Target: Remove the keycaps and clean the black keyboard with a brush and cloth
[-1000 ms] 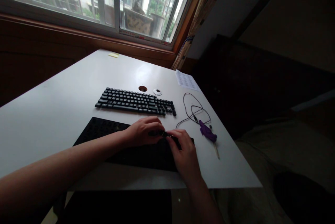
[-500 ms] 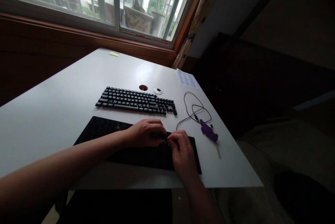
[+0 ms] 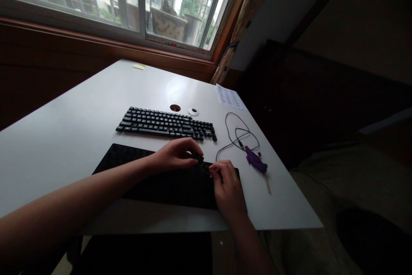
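A flat black keyboard case [image 3: 174,191] with round marks at its left end lies along the front of the desk. Above its right half, my left hand [image 3: 175,153] pinches a small dark piece [image 3: 197,157] that looks like a little circuit board, held at a tilt. Just to the right, my right hand [image 3: 228,187] is closed, thumb against forefinger, beside thin wire-like strands [image 3: 205,166] below that piece. What its fingertips grip is too small to make out. Behind the case lies a set of dark keycaps [image 3: 154,122] laid out like a keyboard.
A black cable [image 3: 227,125] lies looped on the white desk [image 3: 58,137]. Right of the case is a purple object [image 3: 256,162] with a thin shaft, beside a small dark bit [image 3: 259,154]. Further back are a cable hole [image 3: 175,107], its round cover [image 3: 193,112] and a printed sheet [image 3: 230,97].
My left hand has risen slightly and moved left with the small dark piece, away from my right hand. More of the piece and the strands now shows. My right hand has barely moved.
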`<state>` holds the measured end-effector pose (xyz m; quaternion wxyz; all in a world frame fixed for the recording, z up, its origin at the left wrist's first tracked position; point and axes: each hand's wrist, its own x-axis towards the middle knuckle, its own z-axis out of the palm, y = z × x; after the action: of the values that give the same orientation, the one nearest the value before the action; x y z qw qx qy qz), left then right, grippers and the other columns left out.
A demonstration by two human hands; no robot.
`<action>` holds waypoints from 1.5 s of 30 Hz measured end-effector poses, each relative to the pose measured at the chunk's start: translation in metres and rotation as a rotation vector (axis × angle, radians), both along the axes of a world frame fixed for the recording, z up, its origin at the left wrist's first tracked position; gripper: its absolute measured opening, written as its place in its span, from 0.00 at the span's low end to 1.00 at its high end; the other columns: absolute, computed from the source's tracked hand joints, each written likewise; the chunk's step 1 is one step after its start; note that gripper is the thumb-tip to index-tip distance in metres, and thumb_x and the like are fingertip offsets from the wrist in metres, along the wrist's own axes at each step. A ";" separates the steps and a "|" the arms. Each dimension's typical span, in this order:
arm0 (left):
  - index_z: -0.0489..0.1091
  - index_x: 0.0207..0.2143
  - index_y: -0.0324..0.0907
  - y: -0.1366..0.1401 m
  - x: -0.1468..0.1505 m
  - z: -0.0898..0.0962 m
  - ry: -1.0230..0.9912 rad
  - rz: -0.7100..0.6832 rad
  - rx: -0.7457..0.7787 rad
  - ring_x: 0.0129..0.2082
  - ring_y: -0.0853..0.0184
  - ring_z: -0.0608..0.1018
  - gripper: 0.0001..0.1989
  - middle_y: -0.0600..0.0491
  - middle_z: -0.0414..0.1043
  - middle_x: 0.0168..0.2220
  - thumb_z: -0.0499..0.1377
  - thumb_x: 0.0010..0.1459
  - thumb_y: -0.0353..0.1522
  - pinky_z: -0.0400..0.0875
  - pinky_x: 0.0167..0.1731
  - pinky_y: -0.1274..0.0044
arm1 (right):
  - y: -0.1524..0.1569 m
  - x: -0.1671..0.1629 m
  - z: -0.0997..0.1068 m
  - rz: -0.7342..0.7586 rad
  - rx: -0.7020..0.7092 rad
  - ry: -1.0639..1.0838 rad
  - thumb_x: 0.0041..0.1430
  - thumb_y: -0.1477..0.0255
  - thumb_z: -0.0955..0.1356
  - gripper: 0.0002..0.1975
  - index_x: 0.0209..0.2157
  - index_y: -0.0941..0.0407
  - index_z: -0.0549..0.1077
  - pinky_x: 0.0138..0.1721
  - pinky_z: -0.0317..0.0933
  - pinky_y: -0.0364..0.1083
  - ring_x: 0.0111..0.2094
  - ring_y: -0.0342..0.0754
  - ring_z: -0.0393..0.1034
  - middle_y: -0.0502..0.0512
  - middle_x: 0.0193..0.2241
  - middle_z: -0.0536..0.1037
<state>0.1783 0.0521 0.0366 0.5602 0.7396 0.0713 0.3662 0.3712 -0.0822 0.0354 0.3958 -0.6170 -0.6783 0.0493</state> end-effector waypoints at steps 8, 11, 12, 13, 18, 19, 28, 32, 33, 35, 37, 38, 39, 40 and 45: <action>0.72 0.41 0.37 0.001 0.003 -0.004 -0.065 -0.046 -0.007 0.45 0.65 0.79 0.09 0.46 0.74 0.43 0.66 0.60 0.29 0.78 0.46 0.69 | 0.000 0.013 -0.001 -0.077 0.007 0.093 0.70 0.71 0.61 0.06 0.40 0.53 0.70 0.43 0.63 0.48 0.40 0.50 0.68 0.53 0.37 0.72; 0.73 0.40 0.37 0.003 0.003 -0.005 -0.035 -0.006 0.067 0.44 0.65 0.78 0.09 0.46 0.73 0.43 0.67 0.59 0.32 0.78 0.43 0.71 | -0.002 0.016 0.002 -0.102 -0.005 0.150 0.72 0.67 0.59 0.10 0.43 0.53 0.71 0.44 0.63 0.48 0.41 0.50 0.70 0.53 0.38 0.74; 0.74 0.40 0.37 0.004 0.003 -0.004 -0.015 0.024 0.107 0.42 0.66 0.78 0.09 0.47 0.73 0.42 0.67 0.59 0.33 0.78 0.41 0.73 | -0.003 0.017 0.003 -0.097 -0.005 0.157 0.73 0.66 0.59 0.11 0.44 0.53 0.72 0.44 0.63 0.48 0.41 0.49 0.70 0.53 0.38 0.75; 0.74 0.40 0.37 0.004 0.002 -0.004 0.007 0.058 0.147 0.40 0.67 0.77 0.10 0.48 0.73 0.41 0.67 0.59 0.33 0.77 0.38 0.75 | -0.003 0.018 0.004 -0.083 -0.004 0.155 0.73 0.65 0.59 0.12 0.44 0.53 0.72 0.43 0.64 0.48 0.41 0.49 0.70 0.53 0.38 0.75; 0.74 0.39 0.36 0.004 0.002 -0.005 0.120 0.140 0.235 0.32 0.71 0.74 0.12 0.51 0.72 0.35 0.68 0.58 0.35 0.71 0.31 0.79 | 0.002 0.023 0.010 0.023 0.021 0.025 0.66 0.61 0.68 0.11 0.45 0.52 0.73 0.35 0.64 0.46 0.32 0.47 0.67 0.50 0.34 0.73; 0.74 0.39 0.36 0.004 0.002 -0.005 0.134 0.143 0.231 0.31 0.72 0.73 0.12 0.52 0.72 0.34 0.68 0.58 0.35 0.70 0.30 0.80 | 0.004 0.024 0.011 0.037 0.032 -0.005 0.65 0.63 0.70 0.10 0.45 0.51 0.74 0.35 0.64 0.46 0.32 0.46 0.67 0.50 0.34 0.73; 0.72 0.38 0.36 0.002 0.004 -0.009 0.153 0.150 0.222 0.30 0.72 0.74 0.12 0.52 0.72 0.33 0.67 0.57 0.35 0.71 0.31 0.80 | 0.021 0.025 0.017 0.187 0.005 -0.081 0.64 0.72 0.71 0.09 0.45 0.51 0.77 0.40 0.68 0.46 0.37 0.47 0.73 0.52 0.37 0.75; 0.71 0.38 0.37 0.004 0.005 -0.015 0.148 0.158 0.220 0.31 0.71 0.75 0.12 0.52 0.73 0.34 0.68 0.57 0.35 0.73 0.31 0.80 | 0.024 0.024 0.020 0.228 -0.014 -0.113 0.64 0.72 0.70 0.08 0.45 0.51 0.77 0.41 0.68 0.46 0.38 0.47 0.73 0.52 0.36 0.76; 0.71 0.37 0.37 0.004 0.006 -0.017 0.143 0.161 0.230 0.31 0.71 0.75 0.12 0.51 0.74 0.34 0.68 0.57 0.35 0.73 0.31 0.80 | 0.025 0.024 0.021 0.235 -0.018 -0.125 0.64 0.72 0.71 0.08 0.45 0.51 0.77 0.41 0.68 0.46 0.38 0.48 0.73 0.52 0.36 0.76; 0.71 0.37 0.37 0.005 0.007 -0.020 0.133 0.166 0.244 0.31 0.71 0.76 0.13 0.51 0.74 0.35 0.69 0.56 0.35 0.73 0.31 0.79 | 0.026 0.022 0.023 0.241 -0.026 -0.147 0.63 0.72 0.71 0.08 0.45 0.51 0.77 0.41 0.68 0.46 0.38 0.48 0.73 0.52 0.36 0.76; 0.70 0.37 0.37 0.005 0.007 -0.022 0.127 0.167 0.238 0.32 0.70 0.76 0.12 0.51 0.74 0.36 0.69 0.56 0.34 0.74 0.32 0.79 | 0.029 0.022 0.024 0.253 -0.030 -0.164 0.64 0.71 0.70 0.08 0.45 0.51 0.77 0.41 0.68 0.46 0.38 0.47 0.73 0.52 0.36 0.76; 0.70 0.37 0.37 0.005 0.008 -0.022 0.128 0.168 0.225 0.33 0.70 0.77 0.13 0.51 0.74 0.36 0.69 0.56 0.35 0.75 0.33 0.78 | 0.030 0.023 0.025 0.261 -0.030 -0.171 0.64 0.71 0.70 0.08 0.45 0.51 0.77 0.41 0.68 0.46 0.37 0.47 0.73 0.52 0.36 0.76; 0.70 0.38 0.37 0.005 0.008 -0.022 0.129 0.170 0.206 0.33 0.70 0.77 0.13 0.51 0.74 0.36 0.69 0.57 0.35 0.76 0.34 0.77 | 0.033 0.026 0.025 0.266 -0.030 -0.177 0.64 0.71 0.70 0.08 0.45 0.51 0.77 0.41 0.68 0.46 0.37 0.47 0.73 0.52 0.36 0.76; 0.69 0.40 0.38 0.005 0.008 -0.022 0.131 0.173 0.185 0.33 0.70 0.77 0.14 0.51 0.74 0.37 0.68 0.57 0.35 0.77 0.34 0.77 | 0.036 0.030 0.026 0.264 -0.031 -0.184 0.64 0.71 0.70 0.08 0.45 0.51 0.77 0.41 0.68 0.46 0.37 0.47 0.73 0.52 0.36 0.76; 0.68 0.44 0.38 0.003 0.009 -0.017 0.170 0.187 0.141 0.35 0.69 0.79 0.13 0.49 0.75 0.39 0.65 0.60 0.35 0.78 0.35 0.76 | 0.070 0.068 0.026 0.133 -0.049 -0.315 0.64 0.70 0.70 0.07 0.44 0.53 0.78 0.40 0.67 0.46 0.35 0.48 0.73 0.52 0.35 0.75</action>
<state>0.1871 0.0549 0.0191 0.4624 0.7954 0.1613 0.3572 0.4396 -0.0125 0.0612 0.2654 -0.5805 -0.7698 -0.0054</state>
